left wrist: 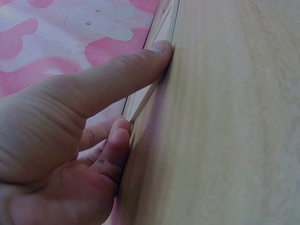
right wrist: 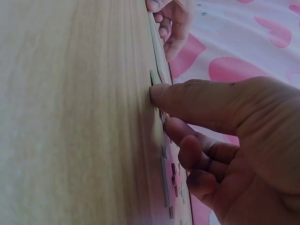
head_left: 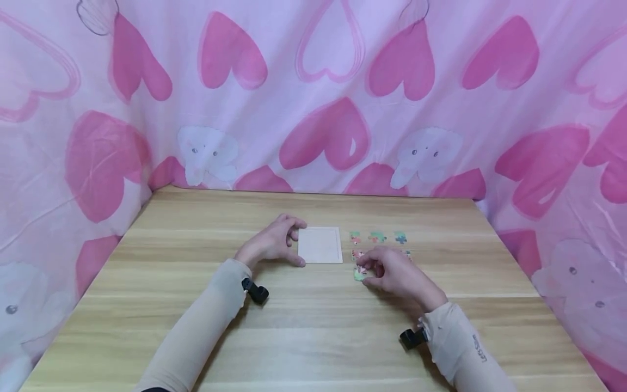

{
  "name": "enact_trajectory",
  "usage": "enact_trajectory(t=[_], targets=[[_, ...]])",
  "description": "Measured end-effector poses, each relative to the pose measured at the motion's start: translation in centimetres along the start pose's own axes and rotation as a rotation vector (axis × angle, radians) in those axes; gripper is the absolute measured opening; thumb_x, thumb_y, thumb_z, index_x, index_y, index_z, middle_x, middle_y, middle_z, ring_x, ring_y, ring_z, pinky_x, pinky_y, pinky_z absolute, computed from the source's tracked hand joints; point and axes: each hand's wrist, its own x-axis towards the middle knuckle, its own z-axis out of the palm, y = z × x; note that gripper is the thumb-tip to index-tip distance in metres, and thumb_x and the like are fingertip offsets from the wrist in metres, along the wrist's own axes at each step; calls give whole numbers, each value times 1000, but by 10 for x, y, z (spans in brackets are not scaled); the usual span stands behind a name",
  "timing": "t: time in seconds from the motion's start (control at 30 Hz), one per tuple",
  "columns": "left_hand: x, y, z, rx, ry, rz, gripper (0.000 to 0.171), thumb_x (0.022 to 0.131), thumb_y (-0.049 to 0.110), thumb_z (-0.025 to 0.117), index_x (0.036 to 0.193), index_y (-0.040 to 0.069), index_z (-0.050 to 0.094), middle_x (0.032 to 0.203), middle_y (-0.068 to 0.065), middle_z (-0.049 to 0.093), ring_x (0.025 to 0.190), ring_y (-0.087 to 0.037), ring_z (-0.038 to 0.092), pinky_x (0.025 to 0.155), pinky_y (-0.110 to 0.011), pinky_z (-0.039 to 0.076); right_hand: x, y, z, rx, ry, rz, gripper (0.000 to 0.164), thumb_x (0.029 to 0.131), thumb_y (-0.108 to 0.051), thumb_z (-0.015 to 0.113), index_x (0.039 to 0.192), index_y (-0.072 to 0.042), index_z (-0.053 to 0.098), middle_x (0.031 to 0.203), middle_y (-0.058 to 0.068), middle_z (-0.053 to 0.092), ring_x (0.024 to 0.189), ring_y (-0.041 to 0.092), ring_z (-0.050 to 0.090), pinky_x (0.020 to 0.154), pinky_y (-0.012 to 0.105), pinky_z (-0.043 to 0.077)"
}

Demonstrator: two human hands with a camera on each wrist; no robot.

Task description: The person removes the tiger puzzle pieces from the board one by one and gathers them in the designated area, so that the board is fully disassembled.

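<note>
A square pale puzzle board [head_left: 319, 245] with a raised rim lies flat near the middle of the table. My left hand [head_left: 274, 239] grips its left side, thumb at the near corner and index finger at the far one. In the left wrist view the left thumb [left wrist: 161, 47] lies along the board's edge. To the right of the board my right hand [head_left: 397, 272] pinches a green and white jigsaw piece [head_left: 360, 275] low over the tabletop. The right fingers hide part of that piece and of the row behind it.
Behind the right hand, three jigsaw pieces [head_left: 377, 237] lie in a spaced row. Nearer, a pink piece [head_left: 356, 254] and another piece [head_left: 407, 254] show around the hand. The wooden table [head_left: 294, 337] meets a pink heart-patterned curtain [head_left: 323, 136] at its back and sides.
</note>
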Motion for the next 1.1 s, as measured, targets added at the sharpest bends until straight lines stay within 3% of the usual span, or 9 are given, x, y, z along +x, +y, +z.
enact_trajectory(t=[0.37, 0.53, 0.7, 0.87, 1.1], targets=[[-2, -3, -4, -12, 11, 4, 100, 72, 21, 109, 156, 12, 57, 130, -10, 51, 105, -25, 55, 95, -40, 50, 3, -3, -2, -45, 7, -6, 34, 94, -13, 90, 126, -13, 81, 107, -6, 74, 84, 11, 60, 74, 27, 54], [2, -3, 0, -8, 2, 25, 100, 71, 21, 109, 156, 11, 57, 130, -10, 51, 104, -24, 55, 93, -38, 50, -1, -3, -7, -7, 12, 4, 36, 95, -10, 89, 129, -12, 80, 107, -5, 74, 85, 14, 61, 74, 28, 55], [4, 0, 4, -14, -6, 18, 100, 70, 20, 109, 155, 11, 57, 129, -9, 52, 103, -24, 55, 93, -39, 51, 3, -8, -15, 9, 51, -60, 29, 97, -7, 86, 126, -7, 80, 106, -2, 75, 84, 12, 64, 75, 28, 57], [7, -2, 5, -4, -6, 26, 100, 71, 22, 109, 155, 12, 57, 129, -9, 52, 103, -23, 56, 93, -38, 51, 17, -19, -29, 12, 111, -111, 23, 99, -5, 82, 122, -2, 80, 103, 1, 75, 79, 12, 63, 68, 28, 55], [8, -1, 3, 20, -8, 57, 101, 72, 24, 109, 157, 12, 55, 128, -11, 51, 102, -23, 56, 94, -38, 51, 30, -34, -41, -39, 217, -112, 26, 101, -12, 81, 126, -9, 79, 115, 4, 75, 86, 17, 64, 70, 31, 54]])
